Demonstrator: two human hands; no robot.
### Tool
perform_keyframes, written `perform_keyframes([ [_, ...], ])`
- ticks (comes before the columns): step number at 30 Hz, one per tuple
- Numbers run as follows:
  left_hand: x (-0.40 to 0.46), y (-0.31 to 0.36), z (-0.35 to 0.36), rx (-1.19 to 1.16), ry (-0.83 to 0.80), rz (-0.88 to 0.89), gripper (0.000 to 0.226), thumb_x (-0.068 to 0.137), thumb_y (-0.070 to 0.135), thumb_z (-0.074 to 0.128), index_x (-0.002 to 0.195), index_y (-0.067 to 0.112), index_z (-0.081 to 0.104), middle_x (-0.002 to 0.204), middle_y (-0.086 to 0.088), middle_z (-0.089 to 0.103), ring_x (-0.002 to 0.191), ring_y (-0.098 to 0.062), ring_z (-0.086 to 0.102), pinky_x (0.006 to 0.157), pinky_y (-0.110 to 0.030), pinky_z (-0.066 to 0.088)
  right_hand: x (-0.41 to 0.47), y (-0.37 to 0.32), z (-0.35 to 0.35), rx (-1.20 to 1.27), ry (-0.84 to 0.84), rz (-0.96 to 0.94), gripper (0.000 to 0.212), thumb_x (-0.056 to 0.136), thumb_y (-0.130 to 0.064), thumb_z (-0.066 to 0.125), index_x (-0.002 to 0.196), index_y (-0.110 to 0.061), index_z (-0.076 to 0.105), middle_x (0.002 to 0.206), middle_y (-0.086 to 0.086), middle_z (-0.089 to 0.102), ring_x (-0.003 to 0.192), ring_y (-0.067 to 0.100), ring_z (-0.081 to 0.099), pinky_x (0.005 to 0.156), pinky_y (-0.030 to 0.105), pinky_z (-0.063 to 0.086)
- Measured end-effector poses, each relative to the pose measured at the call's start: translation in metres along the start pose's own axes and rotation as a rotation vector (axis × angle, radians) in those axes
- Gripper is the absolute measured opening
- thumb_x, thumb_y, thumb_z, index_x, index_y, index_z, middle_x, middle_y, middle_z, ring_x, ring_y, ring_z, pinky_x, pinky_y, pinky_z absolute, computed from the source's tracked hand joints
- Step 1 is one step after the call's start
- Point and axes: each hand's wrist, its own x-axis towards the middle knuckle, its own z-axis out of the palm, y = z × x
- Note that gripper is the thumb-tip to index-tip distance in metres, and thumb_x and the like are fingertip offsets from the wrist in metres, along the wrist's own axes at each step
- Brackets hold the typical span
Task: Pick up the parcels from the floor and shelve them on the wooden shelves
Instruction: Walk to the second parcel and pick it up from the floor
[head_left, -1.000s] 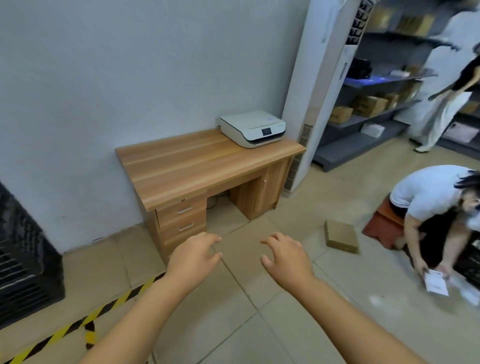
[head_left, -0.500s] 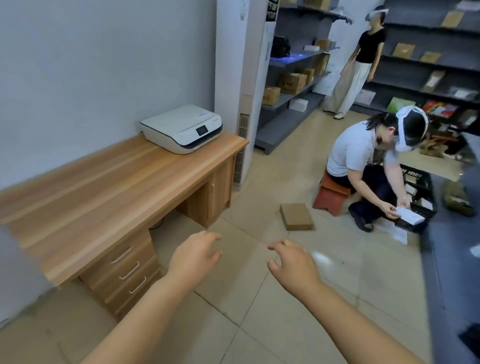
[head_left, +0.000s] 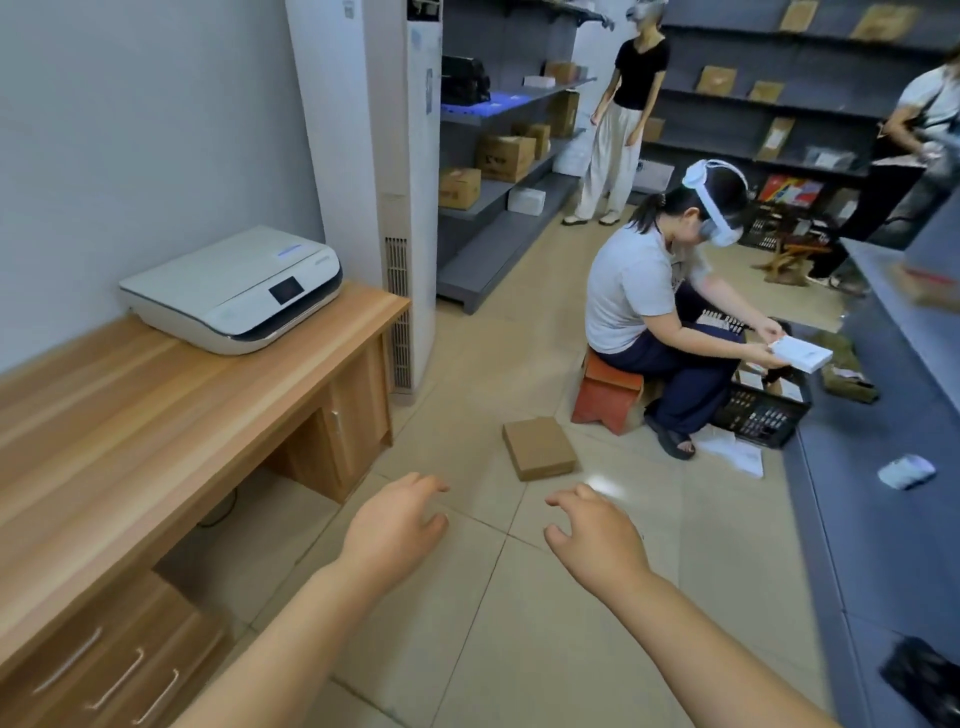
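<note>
Now our left hand (head_left: 393, 530) and right hand (head_left: 592, 535) hover empty, fingers spread, near the flat parcel (head_left: 539, 447), whose long side points away toward the red stool (head_left: 607, 391).

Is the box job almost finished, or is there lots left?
Barely started, it seems. Done: boxes sit on the grey shelves, but who put them there is unclear. In hand: nothing; the left hand and right hand are empty, fingers spread. Left: the brown parcel lies flat on the floor ahead, unlifted.
</note>
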Motion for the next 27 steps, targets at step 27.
perform_keyframes([
  [27,0.396,0.074,0.106,-0.080,-0.070,-0.021,0.039,0.086,0.030,0.052,0.124,0.026,0.050,0.120,0.007,0.057,0.105,-0.012,0.055,0.082,-0.028,0.046,0.348,0.206,-0.081,-0.013,0.008,0.144,0.038,0.088,-0.027,0.051,0.125,-0.023,0.054,0.129,-0.003,0.056,0.120,0.018,0.047,0.092,0.028,0.038],
])
